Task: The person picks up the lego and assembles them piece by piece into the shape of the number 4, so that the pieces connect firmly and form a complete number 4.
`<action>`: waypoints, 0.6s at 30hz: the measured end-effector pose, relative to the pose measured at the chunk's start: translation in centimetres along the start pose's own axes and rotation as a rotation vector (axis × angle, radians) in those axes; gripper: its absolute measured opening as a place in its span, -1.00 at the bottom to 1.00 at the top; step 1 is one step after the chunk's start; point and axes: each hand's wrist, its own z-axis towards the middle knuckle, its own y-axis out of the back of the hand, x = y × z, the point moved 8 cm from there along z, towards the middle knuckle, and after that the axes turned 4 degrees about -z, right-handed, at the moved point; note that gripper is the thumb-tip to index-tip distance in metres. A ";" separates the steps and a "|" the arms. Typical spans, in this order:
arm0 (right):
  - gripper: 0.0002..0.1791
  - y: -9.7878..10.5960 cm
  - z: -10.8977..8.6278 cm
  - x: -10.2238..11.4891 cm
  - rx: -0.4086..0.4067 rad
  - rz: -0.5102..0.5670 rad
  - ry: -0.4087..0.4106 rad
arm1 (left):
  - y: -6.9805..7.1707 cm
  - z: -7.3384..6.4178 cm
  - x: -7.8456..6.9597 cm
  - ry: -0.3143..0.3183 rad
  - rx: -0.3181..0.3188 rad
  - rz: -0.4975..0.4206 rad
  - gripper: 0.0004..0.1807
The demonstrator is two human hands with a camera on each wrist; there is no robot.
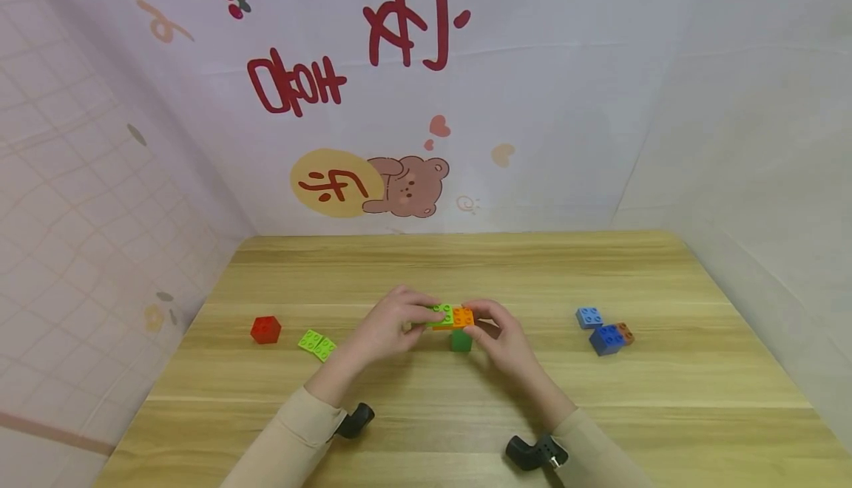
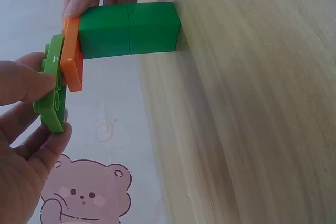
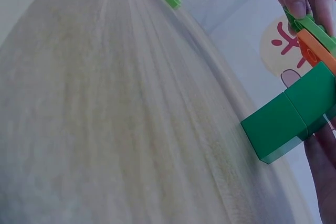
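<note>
Two dark green blocks (image 2: 128, 30), one on the other, stand as a tower on the table. A thin orange brick (image 1: 464, 317) lies across the top of the tower, overhanging to the left. My left hand (image 1: 393, 322) pinches a thin light green brick (image 1: 446, 312) between thumb and fingers, against the orange brick's left part. Whether its studs are pressed fully together cannot be told. My right hand (image 1: 504, 334) grips the orange brick from the right, its thumb at the near side. In the right wrist view some of its fingers reach behind the tower.
On the left lie a red block (image 1: 265, 330) and two light green bricks (image 1: 310, 340) side by side. To the right are a light blue brick (image 1: 589, 317), a dark blue block (image 1: 606, 340) and a brown brick (image 1: 626, 333). A printed cloth (image 1: 546, 103) hangs behind the table.
</note>
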 end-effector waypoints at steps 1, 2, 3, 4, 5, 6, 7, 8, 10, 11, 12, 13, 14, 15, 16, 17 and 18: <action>-0.67 0.0 0.0 0.0 -0.001 0.001 -0.003 | 0.0 0.1 0.0 0.003 0.001 -0.001 -0.66; -0.68 0.1 0.0 0.0 -0.002 0.000 -0.004 | 0.0 0.1 0.0 0.005 0.004 0.000 -0.66; -0.68 0.1 0.0 -0.1 -0.002 -0.002 -0.005 | 0.0 0.2 0.0 0.008 0.006 0.002 -0.66; -0.68 0.1 0.0 -0.1 -0.003 -0.004 -0.003 | 0.0 0.1 -0.1 0.010 0.007 0.004 -0.66; -0.68 0.0 0.0 0.0 -0.003 -0.006 -0.002 | 0.0 0.1 -0.1 0.011 0.008 0.009 -0.67; -0.68 0.0 0.0 0.0 -0.003 -0.008 -0.001 | 0.0 0.2 -0.1 0.011 0.010 0.015 -0.67; -0.68 0.0 0.0 0.0 -0.004 -0.011 0.000 | 0.0 0.2 -0.2 0.010 0.013 0.021 -0.67; -0.68 0.0 0.0 0.0 -0.004 -0.013 0.003 | 0.0 0.2 -0.3 0.008 0.017 0.030 -0.67; -0.69 0.0 0.0 0.1 -0.005 -0.020 0.009 | 0.0 0.3 -0.4 0.004 0.026 0.043 -0.68; -0.68 0.0 0.0 -0.2 -0.007 -0.021 0.009 | 0.0 0.3 -0.5 0.004 0.032 0.049 -0.68; -0.68 0.0 0.0 -0.6 -0.010 -0.022 0.009 | 0.0 0.4 -0.5 0.006 0.038 0.052 -0.68; -0.68 0.0 0.0 -0.9 -0.013 -0.024 0.010 | 0.0 0.4 -0.6 0.009 0.045 0.052 -0.69; -0.67 0.0 0.0 -1.3 -0.015 -0.026 0.012 | 0.0 0.5 -0.6 0.015 0.051 0.053 -0.69; -0.67 0.0 0.0 -1.7 -0.018 -0.029 0.011 | 0.0 0.5 -0.6 0.022 0.056 0.050 -0.69; -0.66 0.0 0.0 -2.1 -0.020 -0.032 0.013 | 0.0 0.5 -0.6 0.030 0.061 0.047 -0.68; -0.66 -0.1 0.1 -2.6 -0.022 -0.031 0.009 | 0.0 0.5 -0.5 0.037 0.063 0.044 -0.68; -0.66 -0.1 0.0 -2.8 -0.022 -0.032 0.008 | 0.0 0.5 -0.5 0.041 0.064 0.042 -0.68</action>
